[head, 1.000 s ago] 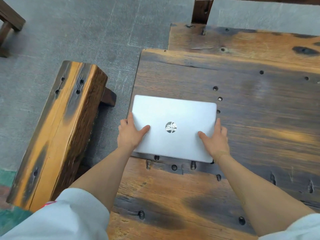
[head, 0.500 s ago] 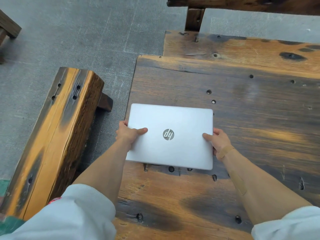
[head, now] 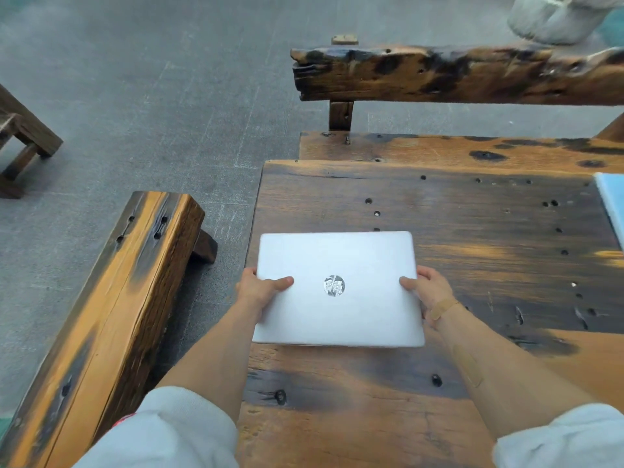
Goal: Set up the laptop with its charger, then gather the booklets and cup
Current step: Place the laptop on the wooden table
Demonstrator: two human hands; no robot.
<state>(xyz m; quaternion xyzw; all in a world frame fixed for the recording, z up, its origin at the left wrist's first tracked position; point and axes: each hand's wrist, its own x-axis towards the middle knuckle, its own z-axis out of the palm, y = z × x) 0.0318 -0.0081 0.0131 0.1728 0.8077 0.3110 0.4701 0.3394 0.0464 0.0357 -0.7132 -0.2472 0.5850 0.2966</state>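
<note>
A closed silver laptop [head: 337, 309] with a round logo on its lid is held just above the near left part of the wooden table [head: 472, 231]. My left hand [head: 260, 292] grips its left edge, thumb on the lid. My right hand [head: 429, 292] grips its right edge the same way; a plaster sits at that wrist. The corner of a light blue booklet [head: 613, 204] shows at the right edge of the table. No charger or cup is in view.
A wooden bench [head: 111, 315] stands along the table's left side. Another dark wooden bench [head: 456, 76] runs behind the table. A small wooden stool [head: 20, 136] is at the far left on the grey floor. Someone's white shoes [head: 553, 18] show top right.
My hands went from lying flat on the lid to gripping the laptop's side edges. The laptop has come up off the table and toward me. The view has tilted up.
</note>
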